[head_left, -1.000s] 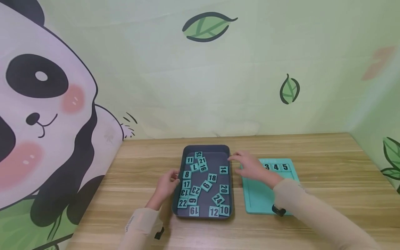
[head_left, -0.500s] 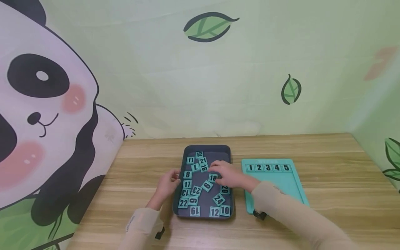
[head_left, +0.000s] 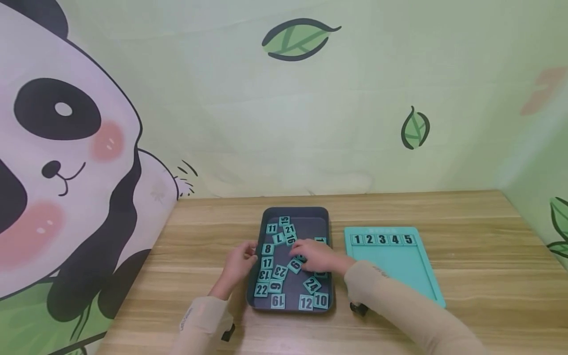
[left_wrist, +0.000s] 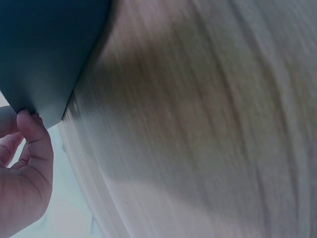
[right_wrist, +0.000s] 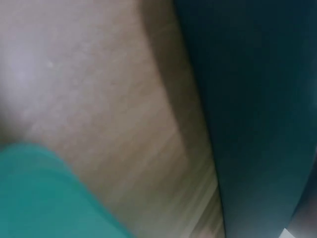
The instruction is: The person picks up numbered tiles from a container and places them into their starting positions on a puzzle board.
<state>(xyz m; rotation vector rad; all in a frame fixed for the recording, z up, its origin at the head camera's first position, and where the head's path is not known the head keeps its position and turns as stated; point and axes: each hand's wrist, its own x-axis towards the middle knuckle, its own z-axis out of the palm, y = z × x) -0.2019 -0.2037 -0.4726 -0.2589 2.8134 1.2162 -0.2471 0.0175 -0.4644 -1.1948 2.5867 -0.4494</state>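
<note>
So, left hand [head_left: 238, 261] pinches the left rim of the dark tray [head_left: 310, 226], same hold as a second ago. Tray sits left of centre on the bench [head_left: 479, 246], not far in from the far edge. Loose number tiles lie inside: tile 17 [head_left: 267, 263] in the column along the left wall, tile 24 [head_left: 312, 284] lower right, tile 19 [head_left: 278, 301] by the near wall. Change: right hand [head_left: 317, 256] came across from above the board's far left corner, over the tray's right wall, and is now down among the mid-tray tiles. Fingers bent, partly covering a tile; can't tell if it's gripped, right wrist view is too blurred. Teal board [head_left: 399, 261] lies between tray and the bench's right edge; its row 1–5 [head_left: 382, 239] fills the far edge, no additions. Means the work is at the sorting end, probably selecting a tile, none out yet.
</note>
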